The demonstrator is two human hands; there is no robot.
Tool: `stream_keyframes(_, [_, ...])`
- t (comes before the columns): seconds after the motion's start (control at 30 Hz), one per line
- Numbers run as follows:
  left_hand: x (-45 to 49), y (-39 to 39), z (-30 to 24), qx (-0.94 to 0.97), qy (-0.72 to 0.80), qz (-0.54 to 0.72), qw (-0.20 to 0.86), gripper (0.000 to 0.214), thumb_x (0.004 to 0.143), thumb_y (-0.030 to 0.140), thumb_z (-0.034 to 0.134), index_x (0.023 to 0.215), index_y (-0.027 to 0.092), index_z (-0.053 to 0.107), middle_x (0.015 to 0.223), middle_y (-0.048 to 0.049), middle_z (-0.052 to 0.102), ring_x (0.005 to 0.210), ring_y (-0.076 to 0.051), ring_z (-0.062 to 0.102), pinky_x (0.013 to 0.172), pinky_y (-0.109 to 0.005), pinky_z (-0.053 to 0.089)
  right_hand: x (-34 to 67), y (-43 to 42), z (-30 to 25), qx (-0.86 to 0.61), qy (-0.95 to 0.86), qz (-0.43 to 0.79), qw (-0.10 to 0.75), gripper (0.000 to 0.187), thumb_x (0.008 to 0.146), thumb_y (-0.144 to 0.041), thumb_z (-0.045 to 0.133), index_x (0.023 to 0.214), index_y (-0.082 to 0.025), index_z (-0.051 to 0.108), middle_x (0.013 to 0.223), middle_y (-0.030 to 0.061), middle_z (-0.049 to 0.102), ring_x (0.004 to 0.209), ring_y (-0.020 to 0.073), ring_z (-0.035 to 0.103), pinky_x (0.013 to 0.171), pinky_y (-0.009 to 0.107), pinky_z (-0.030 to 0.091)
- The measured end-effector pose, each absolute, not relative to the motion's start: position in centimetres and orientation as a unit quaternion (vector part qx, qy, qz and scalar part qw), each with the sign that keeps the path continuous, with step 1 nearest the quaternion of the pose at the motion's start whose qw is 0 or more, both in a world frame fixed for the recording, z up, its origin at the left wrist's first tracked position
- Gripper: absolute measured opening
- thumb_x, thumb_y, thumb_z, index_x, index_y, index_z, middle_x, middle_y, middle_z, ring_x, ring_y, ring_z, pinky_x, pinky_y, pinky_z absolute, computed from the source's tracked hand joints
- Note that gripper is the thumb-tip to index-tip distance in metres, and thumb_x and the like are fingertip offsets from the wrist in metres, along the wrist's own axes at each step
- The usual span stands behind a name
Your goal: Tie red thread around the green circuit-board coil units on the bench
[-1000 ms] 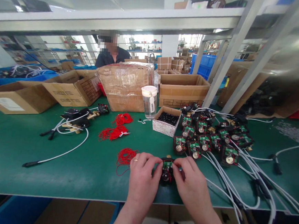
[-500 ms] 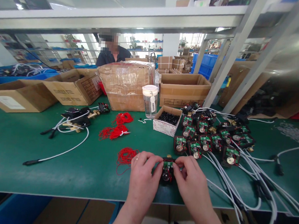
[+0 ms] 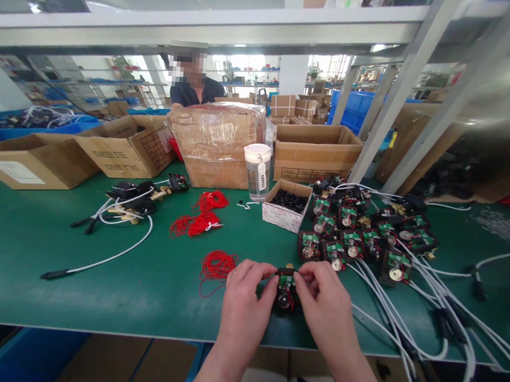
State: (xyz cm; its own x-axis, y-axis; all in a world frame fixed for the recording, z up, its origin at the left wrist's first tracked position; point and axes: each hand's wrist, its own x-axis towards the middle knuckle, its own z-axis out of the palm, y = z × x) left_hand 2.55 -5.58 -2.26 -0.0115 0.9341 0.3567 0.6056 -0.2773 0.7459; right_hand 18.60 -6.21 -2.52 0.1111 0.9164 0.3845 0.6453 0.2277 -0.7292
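Both of my hands hold one small black module with a green circuit board (image 3: 285, 289) just above the green table near its front edge. My left hand (image 3: 245, 299) pinches its left side, fingers curled, a ring on one finger. My right hand (image 3: 322, 302) pinches the top right of the module with fingers closed. A loose bundle of red wire (image 3: 216, 265) lies just left of my left hand. A group of several similar modules (image 3: 357, 237) with white cables lies to the right behind my right hand.
A small white box of black parts (image 3: 285, 211) and a clear plastic jar (image 3: 257, 171) stand mid-table. Cardboard boxes (image 3: 217, 144) line the back. More red wire bundles (image 3: 198, 213) and cabled parts (image 3: 128, 201) lie at left. A person sits behind the boxes.
My hands stay on the module; the fingers have shifted slightly on it, the right hand's fingertips now closer over its top. The view has tilted a little.
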Motion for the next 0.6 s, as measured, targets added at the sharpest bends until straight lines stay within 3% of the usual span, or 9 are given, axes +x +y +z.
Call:
stream_keyframes(0.27, [2.5, -5.2, -1.8, 0.657, 0.556, 0.446, 0.245, 0.008, 0.089, 0.02, 0.065, 0.092, 0.024, 0.072, 0.087, -0.0004, 0.067, 0.085, -0.018, 0.065, 0.079, -0.031, 0.051, 18.5, -6.2, -2.4, -0.599, -0.648, 0.161, 0.442, 0.01, 0.095, -0.027, 0.056, 0.087, -0.023, 0.059, 0.084, 0.0011, 0.058, 0.073, 0.0178, 0.056, 0.067, 0.03, 0.044])
stream_keyframes(0.6, [2.9, -4.8, -1.9, 0.648, 0.554, 0.447, 0.271, 0.008, 0.089, 0.021, 0.064, 0.09, 0.023, 0.072, 0.086, -0.0005, 0.067, 0.082, -0.017, 0.065, 0.077, -0.029, 0.051, 20.2, -6.1, -3.1, -0.618, -0.558, 0.301, 0.465, 0.027, 0.093, -0.048, 0.055, 0.09, -0.023, 0.064, 0.079, 0.001, 0.063, 0.07, 0.0187, 0.059, 0.067, 0.031, 0.045])
